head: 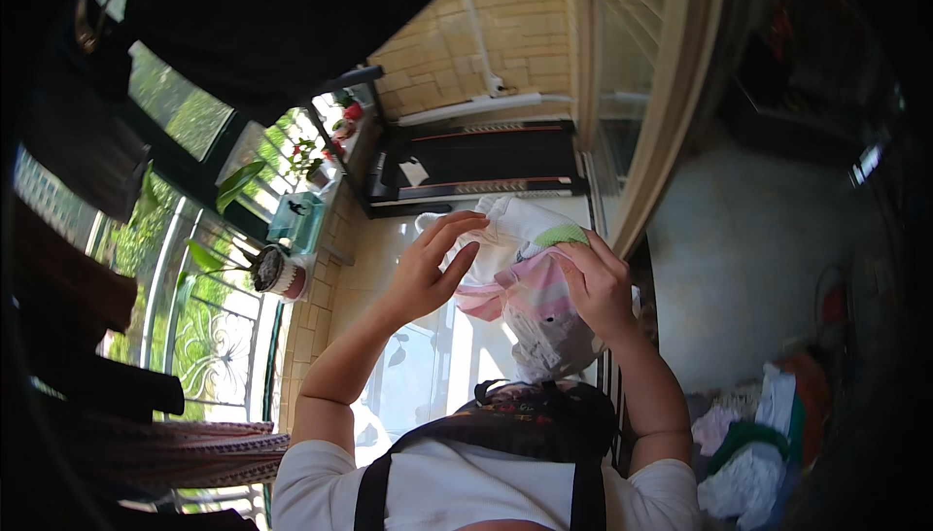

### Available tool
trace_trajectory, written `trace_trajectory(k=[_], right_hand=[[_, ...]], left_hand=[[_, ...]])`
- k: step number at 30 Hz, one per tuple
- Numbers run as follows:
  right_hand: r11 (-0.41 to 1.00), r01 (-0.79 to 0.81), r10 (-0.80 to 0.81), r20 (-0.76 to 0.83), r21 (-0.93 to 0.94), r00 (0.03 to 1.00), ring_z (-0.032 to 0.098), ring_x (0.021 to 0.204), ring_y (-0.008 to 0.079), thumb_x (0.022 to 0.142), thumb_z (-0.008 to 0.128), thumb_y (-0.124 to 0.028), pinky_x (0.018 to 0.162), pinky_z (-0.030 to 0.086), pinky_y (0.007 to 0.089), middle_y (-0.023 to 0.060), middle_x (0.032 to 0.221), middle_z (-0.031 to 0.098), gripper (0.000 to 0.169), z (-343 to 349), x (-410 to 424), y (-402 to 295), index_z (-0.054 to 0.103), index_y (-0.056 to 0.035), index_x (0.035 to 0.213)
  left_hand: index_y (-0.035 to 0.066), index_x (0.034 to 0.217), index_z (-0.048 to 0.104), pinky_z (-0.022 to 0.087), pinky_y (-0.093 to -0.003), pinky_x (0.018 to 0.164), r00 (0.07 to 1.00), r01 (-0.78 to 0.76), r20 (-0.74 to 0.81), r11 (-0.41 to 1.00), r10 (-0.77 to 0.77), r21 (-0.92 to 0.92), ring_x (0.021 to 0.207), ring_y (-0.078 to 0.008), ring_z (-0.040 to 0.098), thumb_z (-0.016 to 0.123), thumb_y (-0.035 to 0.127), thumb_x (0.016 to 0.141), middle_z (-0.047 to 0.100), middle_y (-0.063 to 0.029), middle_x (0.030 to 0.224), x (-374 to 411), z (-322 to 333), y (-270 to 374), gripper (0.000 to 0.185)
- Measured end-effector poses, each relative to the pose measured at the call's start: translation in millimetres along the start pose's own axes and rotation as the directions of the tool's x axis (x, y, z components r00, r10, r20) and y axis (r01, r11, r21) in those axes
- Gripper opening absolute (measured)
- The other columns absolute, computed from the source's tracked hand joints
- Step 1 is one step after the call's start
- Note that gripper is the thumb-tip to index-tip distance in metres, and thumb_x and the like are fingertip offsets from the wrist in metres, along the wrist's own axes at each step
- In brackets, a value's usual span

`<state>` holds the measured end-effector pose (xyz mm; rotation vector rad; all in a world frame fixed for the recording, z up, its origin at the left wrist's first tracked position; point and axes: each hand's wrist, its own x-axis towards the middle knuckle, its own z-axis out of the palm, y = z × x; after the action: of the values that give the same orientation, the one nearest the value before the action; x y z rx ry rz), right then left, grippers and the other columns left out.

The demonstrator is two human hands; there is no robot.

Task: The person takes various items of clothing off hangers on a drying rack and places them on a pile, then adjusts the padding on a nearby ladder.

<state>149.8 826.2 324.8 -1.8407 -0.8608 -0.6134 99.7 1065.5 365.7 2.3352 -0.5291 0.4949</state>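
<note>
A white knitted piece with a green patch, which looks like a sock, is pinched at its green end between the thumb and fingers of my right hand. My left hand is spread at the other end, its thumb and fingers apart. The fingertips are close to the white cloth; contact cannot be made out. Below the sock is a pink-and-white striped cloth. Crumpled whitish material bulges out beneath that, partly hidden by my right hand and forearm.
A treadmill lies beyond my hands. At left, a potted plant and a clear teal tank stand on the window ledge. Dark clothes hang overhead. A sliding door frame rises at right, with a clothes pile lower right.
</note>
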Motion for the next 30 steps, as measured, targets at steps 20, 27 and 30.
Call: trace_trajectory(k=[20, 27, 30], right_hand=[[-0.138, -0.988, -0.31, -0.944, -0.071, 0.111, 0.053, 0.112, 0.0417, 0.089, 0.062, -0.024, 0.098, 0.041, 0.0456, 0.0268, 0.121, 0.057, 0.045, -603.7, -480.2, -57.5, 0.051, -0.0014, 0.127], [0.645, -0.743, 0.498, -0.638, -0.18, 0.587, 0.06, 0.108, 0.0212, 0.094, 0.058, -0.012, 0.087, 0.047, 0.03, 0.0109, 0.12, 0.063, 0.028, -437.7, -298.4, 122.8, 0.058, -0.0052, 0.121], [0.799, -0.58, 0.568, -0.115, -0.159, 0.815, 0.064, 0.096, 0.0197, 0.096, 0.054, -0.012, 0.079, 0.05, 0.0304, 0.0113, 0.109, 0.067, 0.022, -325.2, -156.6, 112.4, 0.062, -0.0026, 0.113]], left_hand=[[0.006, 0.117, 0.06, 0.039, -0.0381, 0.102, 0.651, 0.004, 0.648, 0.852, 0.395, -0.523, 0.125, -0.0303, 0.05, 0.057, 0.005, 0.092, 0.053, -0.0129, 0.133, 11.4, 306.4, 191.1, 0.025], [0.009, 0.116, 0.061, 0.043, -0.0398, 0.097, 0.851, -0.036, 0.483, 0.941, 0.206, -0.338, 0.119, -0.0325, 0.052, 0.057, 0.005, 0.091, 0.055, -0.0125, 0.129, 26.6, 264.2, 174.8, 0.026], [0.01, 0.112, 0.061, 0.044, -0.0404, 0.096, 0.926, -0.148, 0.289, 0.937, 0.244, -0.317, 0.116, -0.0318, 0.054, 0.06, 0.003, 0.088, 0.058, -0.011, 0.122, 50.1, 227.0, 159.4, 0.026]])
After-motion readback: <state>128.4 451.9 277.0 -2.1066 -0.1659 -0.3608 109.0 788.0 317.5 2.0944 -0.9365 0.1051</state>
